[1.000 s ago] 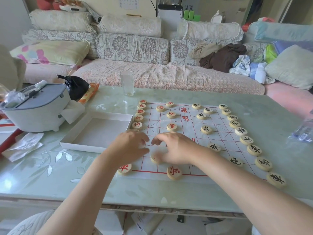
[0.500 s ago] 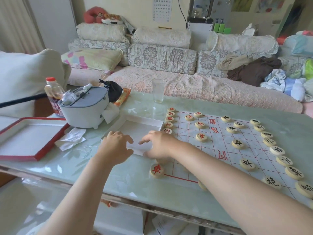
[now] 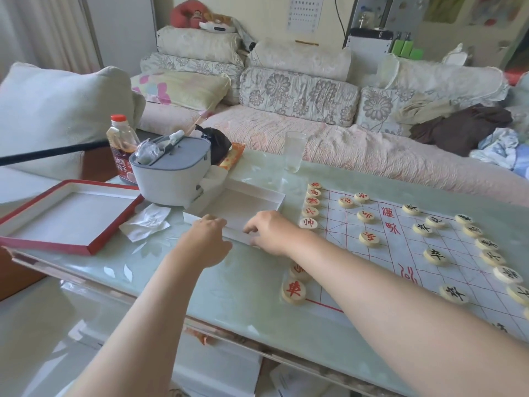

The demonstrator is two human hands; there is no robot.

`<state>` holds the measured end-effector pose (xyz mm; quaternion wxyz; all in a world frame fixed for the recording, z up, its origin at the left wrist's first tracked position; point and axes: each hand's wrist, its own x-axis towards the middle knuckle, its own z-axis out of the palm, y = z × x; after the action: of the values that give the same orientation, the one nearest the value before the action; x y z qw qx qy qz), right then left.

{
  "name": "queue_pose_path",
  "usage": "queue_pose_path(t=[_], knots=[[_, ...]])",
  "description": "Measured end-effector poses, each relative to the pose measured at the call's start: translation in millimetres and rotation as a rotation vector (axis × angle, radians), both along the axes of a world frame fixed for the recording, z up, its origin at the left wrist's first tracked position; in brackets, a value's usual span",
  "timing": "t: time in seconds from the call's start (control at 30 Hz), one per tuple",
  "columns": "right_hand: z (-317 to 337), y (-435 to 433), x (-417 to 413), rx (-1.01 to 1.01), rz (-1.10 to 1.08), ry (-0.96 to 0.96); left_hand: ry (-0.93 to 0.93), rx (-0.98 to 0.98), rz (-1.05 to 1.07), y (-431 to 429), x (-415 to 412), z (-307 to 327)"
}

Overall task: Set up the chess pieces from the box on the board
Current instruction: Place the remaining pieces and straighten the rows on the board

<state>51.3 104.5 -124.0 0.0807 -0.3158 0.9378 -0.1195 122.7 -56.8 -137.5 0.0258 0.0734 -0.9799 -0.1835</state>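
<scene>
The white box (image 3: pixel 257 200) lies open and looks empty, just left of the paper chess board (image 3: pixel 400 253). My left hand (image 3: pixel 207 242) curls over the box's near rim. My right hand (image 3: pixel 272 233) pinches the same rim a little to the right, its forearm crossing the board's near left corner. Red-lettered pieces (image 3: pixel 310 212) line the board's left edge, with one (image 3: pixel 293 292) at the near corner and several further in. Black-lettered pieces (image 3: pixel 486 243) line the right edge. My forearm hides some near-row pieces.
A red-edged box lid (image 3: pixel 71 216) lies at the table's left end. Behind the box stand a grey container (image 3: pixel 171 173), a bottle (image 3: pixel 121 144) and a black bag. A crumpled tissue (image 3: pixel 148 222) lies left of my left hand. An empty glass (image 3: pixel 294 151) stands near the far edge.
Both hands have left the board's near left corner and moved left onto the near rim of the white box. My view has swung left, bringing the red lid and bottle into sight.
</scene>
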Motion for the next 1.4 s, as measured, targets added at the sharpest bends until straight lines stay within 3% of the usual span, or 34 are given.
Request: queue_pose_path(t=[0.13,0.27,0.47,0.77,0.97,1.4], knots=[[6.9,11.9,3.1,-0.101,-0.023,-0.010,0.079,0.016,-0.022,6.5,-0.8,1.3],[17.9,50.3,16.5,-0.175,-0.021,0.032,0.162,0.165,-0.177,32.7,7.2,9.1],[17.0,107.1,54.6,-0.128,-0.029,-0.051,-0.027,0.157,-0.351,64.5,25.9,10.8],[-5.3,126.1,77.6,-0.007,0.077,0.004,-0.067,-0.049,-0.280,99.7,45.0,3.1],[-5.9,120.7,76.1,-0.013,0.108,0.049,-0.126,0.110,-0.368,87.3,46.7,0.0],[-9.3,125.4,79.4,-0.046,0.090,0.088,-0.136,0.148,-0.384,88.0,45.3,-5.3]])
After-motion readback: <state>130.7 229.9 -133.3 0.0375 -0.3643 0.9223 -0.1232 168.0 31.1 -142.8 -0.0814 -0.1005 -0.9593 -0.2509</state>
